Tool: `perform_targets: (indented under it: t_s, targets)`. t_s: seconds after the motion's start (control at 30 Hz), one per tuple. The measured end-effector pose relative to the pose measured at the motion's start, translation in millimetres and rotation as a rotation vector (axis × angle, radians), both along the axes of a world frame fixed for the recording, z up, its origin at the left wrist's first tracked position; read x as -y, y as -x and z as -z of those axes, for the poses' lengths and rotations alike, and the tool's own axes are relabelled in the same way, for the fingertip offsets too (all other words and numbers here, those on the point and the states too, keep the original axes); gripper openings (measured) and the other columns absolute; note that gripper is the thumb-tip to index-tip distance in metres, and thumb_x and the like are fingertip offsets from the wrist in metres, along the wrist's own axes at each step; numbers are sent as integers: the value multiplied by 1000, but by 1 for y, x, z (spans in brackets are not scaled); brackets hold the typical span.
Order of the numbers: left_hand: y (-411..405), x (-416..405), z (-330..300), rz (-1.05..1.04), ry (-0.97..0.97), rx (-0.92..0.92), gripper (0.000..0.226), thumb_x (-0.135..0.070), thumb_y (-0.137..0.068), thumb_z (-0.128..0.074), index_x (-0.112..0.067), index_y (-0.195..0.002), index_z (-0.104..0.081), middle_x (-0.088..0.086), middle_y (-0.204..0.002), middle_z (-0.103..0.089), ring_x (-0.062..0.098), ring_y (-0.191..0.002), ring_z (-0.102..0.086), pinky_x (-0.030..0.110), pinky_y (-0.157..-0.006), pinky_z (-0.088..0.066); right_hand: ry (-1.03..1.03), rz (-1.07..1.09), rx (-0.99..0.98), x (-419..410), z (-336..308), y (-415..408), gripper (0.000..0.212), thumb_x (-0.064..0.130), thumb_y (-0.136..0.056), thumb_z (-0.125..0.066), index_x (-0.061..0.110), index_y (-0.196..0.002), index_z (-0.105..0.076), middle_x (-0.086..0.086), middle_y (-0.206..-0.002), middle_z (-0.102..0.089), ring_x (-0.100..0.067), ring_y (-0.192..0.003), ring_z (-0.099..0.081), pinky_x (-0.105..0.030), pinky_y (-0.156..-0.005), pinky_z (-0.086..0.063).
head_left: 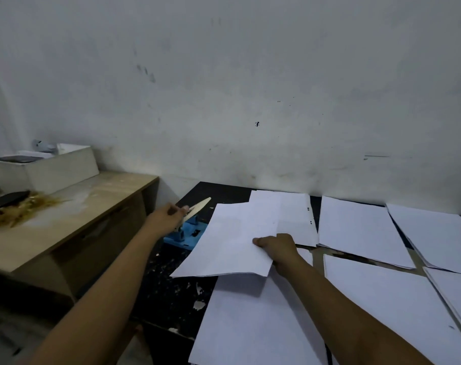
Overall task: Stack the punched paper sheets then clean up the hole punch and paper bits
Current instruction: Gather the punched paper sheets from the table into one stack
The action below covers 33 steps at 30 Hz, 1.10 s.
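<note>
From the head view, the right hand (278,250) pinches a thin bundle of sheets (232,241) by its near right corner, thumb on top and fingers (258,242) closed under it, so the bundle hangs in the air over the dark bench (171,293). Its far left edge reaches the blue hole punch (187,234), which stands at the bench's left side. The left hand (168,214) is curled around the punch's pale lever (197,205), fingers closed on it. Other stacks of paper (361,230) lie to the right and in front, one showing punched holes. Pale paper bits (197,304) dot the bench near the punch.

Held by one corner, the bundle may fan out or sag and slide loose. If the sheets are still in the slot, pulling could tear the holes. Tipping the punch by its lever could spill more bits
</note>
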<state>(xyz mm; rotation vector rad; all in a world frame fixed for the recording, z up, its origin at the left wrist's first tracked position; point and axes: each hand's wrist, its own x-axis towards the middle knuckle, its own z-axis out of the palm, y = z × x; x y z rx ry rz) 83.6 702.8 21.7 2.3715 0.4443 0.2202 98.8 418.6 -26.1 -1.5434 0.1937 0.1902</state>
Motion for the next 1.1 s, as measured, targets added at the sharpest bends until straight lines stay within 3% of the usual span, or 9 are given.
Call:
perform_targets:
  t_s: [0.13, 0.3, 0.5, 0.57, 0.7, 0.93, 1.0, 1.1]
  targets:
    - [-3, 0, 7, 18, 40, -54, 56, -69, -90, -41, -20, -108, -60, 6, -103, -63, 22, -95, -59, 41, -90, -50, 3, -9, -37, -19, 4, -6, 34, 2, -74, -79, -5, -106, -67, -17, -103, -71, -35, -91, -69, -45, -85, -58]
    - [-4, -10, 13, 12, 67, -58, 77, -79, -80, -45, -24, -133, -48, 8, -128, -58, 26, -113, -56, 49, -100, -47, 2, -26, -43, -34, 12, -7, 47, 11, -61, -84, -2, -104, -68, -16, -102, -72, -35, -89, -71, -48, -84, -59]
    - [-2, -7, 10, 56, 54, -61, 76, -70, -84, -53, -18, -139, -45, 10, -141, -50, 27, -119, -54, 42, -97, -48, 36, -44, -49, -47, 14, -7, 50, 14, -60, -83, 0, -106, -68, -15, -102, -72, -35, -88, -70, -48, -82, -60]
    - [0, -5, 8, 71, 32, -46, 73, -69, -86, -50, -19, -140, -46, 9, -141, -50, 26, -116, -55, 41, -96, -49, 48, -46, -35, -49, 13, -5, 52, 15, -59, -82, 1, -106, -68, -15, -104, -71, -35, -89, -70, -48, -83, -60]
    - [2, 6, -2, 162, 13, 58, 58, -61, -95, -42, -25, -139, -49, 4, -133, -54, 16, -100, -53, 34, -87, -49, 75, -68, -54, -46, 2, -2, 36, 8, -74, -79, 1, -107, -66, -15, -102, -70, -35, -89, -69, -45, -82, -59]
    - [-14, 34, -19, 303, 10, 181, 48, -60, -97, -39, -31, -132, -55, -10, -119, -56, 7, -99, -50, 27, -87, -37, 83, -83, -78, -48, 0, -9, 39, 7, -76, -79, 0, -110, -62, -18, -102, -69, -38, -89, -69, -51, -83, -59]
    - [-20, 44, -22, 337, -8, 177, 49, -60, -97, -38, -31, -132, -55, -14, -117, -54, 7, -102, -49, 23, -85, -36, 66, -83, -91, -47, 2, -9, 36, 10, -78, -77, 1, -109, -61, -18, -102, -69, -37, -89, -69, -50, -83, -59]
    - [-27, 55, -25, 356, -36, 157, 50, -63, -96, -36, -30, -128, -58, -14, -111, -54, 7, -99, -49, 17, -70, -36, 99, -102, -54, -46, 3, -11, 39, 25, -86, -71, 3, -117, -61, -13, -112, -68, -33, -98, -67, -46, -89, -57]
